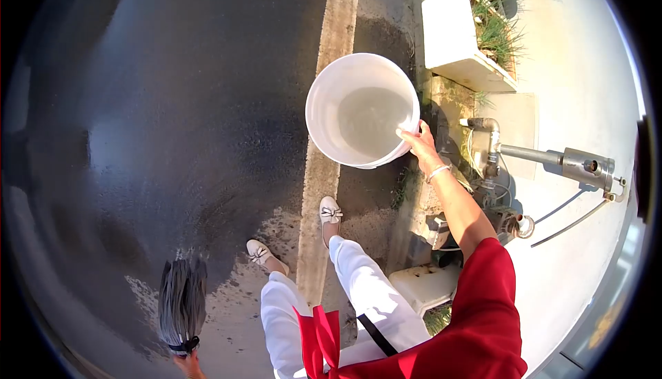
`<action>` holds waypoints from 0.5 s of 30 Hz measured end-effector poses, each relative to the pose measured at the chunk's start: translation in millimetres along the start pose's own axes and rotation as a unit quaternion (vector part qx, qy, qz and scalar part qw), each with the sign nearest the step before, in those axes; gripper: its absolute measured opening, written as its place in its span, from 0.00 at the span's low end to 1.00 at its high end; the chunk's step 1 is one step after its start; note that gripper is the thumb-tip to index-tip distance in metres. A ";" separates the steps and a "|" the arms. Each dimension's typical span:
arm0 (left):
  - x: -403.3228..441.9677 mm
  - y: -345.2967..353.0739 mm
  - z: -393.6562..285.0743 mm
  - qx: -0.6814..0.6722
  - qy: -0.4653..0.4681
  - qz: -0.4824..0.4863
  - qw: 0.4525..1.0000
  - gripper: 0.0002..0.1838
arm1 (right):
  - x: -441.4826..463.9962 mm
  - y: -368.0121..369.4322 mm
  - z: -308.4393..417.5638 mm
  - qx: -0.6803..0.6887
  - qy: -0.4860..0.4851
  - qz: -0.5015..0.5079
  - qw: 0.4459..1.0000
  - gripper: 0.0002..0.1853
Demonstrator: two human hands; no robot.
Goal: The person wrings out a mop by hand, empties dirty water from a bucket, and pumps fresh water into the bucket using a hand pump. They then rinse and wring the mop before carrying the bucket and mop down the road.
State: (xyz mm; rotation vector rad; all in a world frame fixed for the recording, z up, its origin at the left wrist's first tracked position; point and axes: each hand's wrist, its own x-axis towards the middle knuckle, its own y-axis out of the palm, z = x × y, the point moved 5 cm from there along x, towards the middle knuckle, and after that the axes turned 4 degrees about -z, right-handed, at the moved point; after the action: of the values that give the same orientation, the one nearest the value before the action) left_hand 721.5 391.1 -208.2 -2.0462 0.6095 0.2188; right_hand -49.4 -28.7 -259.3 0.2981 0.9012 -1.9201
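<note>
My right hand (pixel 420 146) grips the rim of a white plastic bucket (pixel 323 114), thumb on the inside. The bucket's open mouth faces me, and a little cloudy water (pixel 372 123) shows at its bottom. At the lower left, my left hand (pixel 187 365) is closed at the bound end of a short broom (pixel 183 300) with long grey bristles and a black band. Its bristle tips point forward, close to the wet pavement (pixel 172 138); whether they touch is unclear. Most of the left hand is cut off by the frame's edge.
A pale concrete strip (pixel 318 220) runs between my feet. On the right are white planters (pixel 452 27) with grass, metal pipes and valves (pixel 489 151), and a light wall (pixel 579 69). Another white planter (pixel 427 286) stands beside my leg.
</note>
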 end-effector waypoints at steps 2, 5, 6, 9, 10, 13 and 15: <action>5.8 -21.2 53.6 0.026 -0.064 0.080 0.994 0.29 | 2.2 56.8 12.3 -0.043 -0.001 -0.022 0.999 0.57; -12.6 -48.6 117.8 0.006 -0.111 -0.013 0.994 0.32 | 16.9 156.4 28.9 -0.166 -0.042 -0.003 0.985 0.50; -21.2 -58.6 135.1 -0.007 -0.131 -0.095 0.987 0.35 | 30.4 186.4 21.5 -0.213 -0.071 -0.001 0.974 0.48; -31.1 -76.2 178.3 0.105 -0.193 -0.031 0.975 0.32 | 30.4 249.1 20.0 -0.352 -0.172 -0.031 0.920 0.45; -37.3 -79.6 184.6 0.120 -0.171 -0.002 0.978 0.27 | 29.7 263.8 29.7 -0.395 -0.166 0.011 0.903 0.46; -56.4 -78.1 202.6 0.054 -0.206 0.048 0.976 0.09 | 10.9 302.5 51.9 -0.483 -0.216 0.035 0.848 0.45; -72.5 -67.7 200.3 -0.003 -0.222 -0.017 0.975 0.08 | -5.0 334.2 61.3 -0.508 -0.217 0.030 0.833 0.44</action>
State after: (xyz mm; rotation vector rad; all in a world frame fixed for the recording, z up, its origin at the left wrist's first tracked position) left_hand 711.0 612.8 -234.8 -1.9239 0.2938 0.6368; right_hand 245.3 -157.8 -368.9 -0.7093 1.4106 -1.1291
